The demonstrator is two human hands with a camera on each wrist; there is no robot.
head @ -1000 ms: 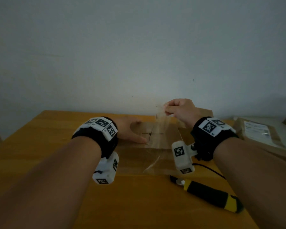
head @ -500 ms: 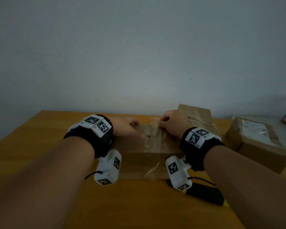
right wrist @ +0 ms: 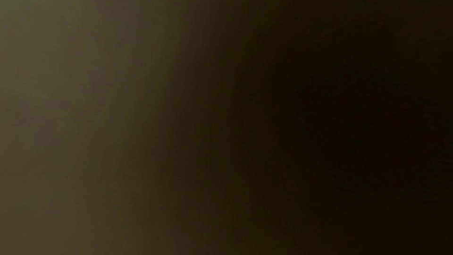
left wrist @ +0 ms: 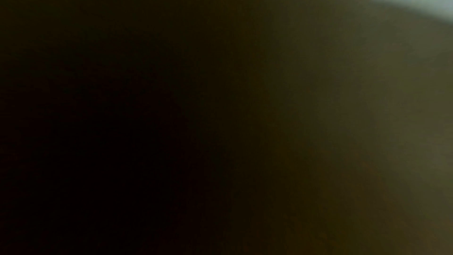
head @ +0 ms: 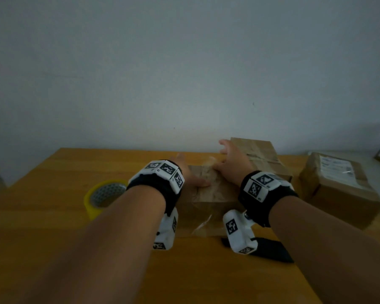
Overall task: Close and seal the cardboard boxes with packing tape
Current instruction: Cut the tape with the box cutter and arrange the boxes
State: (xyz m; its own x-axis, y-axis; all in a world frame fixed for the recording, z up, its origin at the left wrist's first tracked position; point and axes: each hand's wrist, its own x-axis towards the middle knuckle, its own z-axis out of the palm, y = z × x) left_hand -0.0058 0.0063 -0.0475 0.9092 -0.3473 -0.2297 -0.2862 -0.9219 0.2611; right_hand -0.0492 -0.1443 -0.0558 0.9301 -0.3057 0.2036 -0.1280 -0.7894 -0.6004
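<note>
Nearest on the tabletop (head: 53, 216) lies a dark-handled tool (head: 270, 249), probably a cutter, by the right wrist, and a yellow tape roll (head: 101, 197) sits to the left. Between the wrists stands the cardboard box (head: 208, 194), clear tape strip (head: 203, 222) running over its top and down the near face. The left hand (head: 189, 174) and right hand (head: 230, 163) lie flat on its lid, fingers spread, gripping nothing; the step looks like smoothing tape. Next probably: rub the loose, wrinkled front end down. Beyond stand a taped box (head: 259, 159) and a labelled box (head: 342, 189).

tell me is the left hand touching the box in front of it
Touching. The head view shows the left hand lying flat on top of the box, thumb against the taped seam; the wrist views are dark.
</note>
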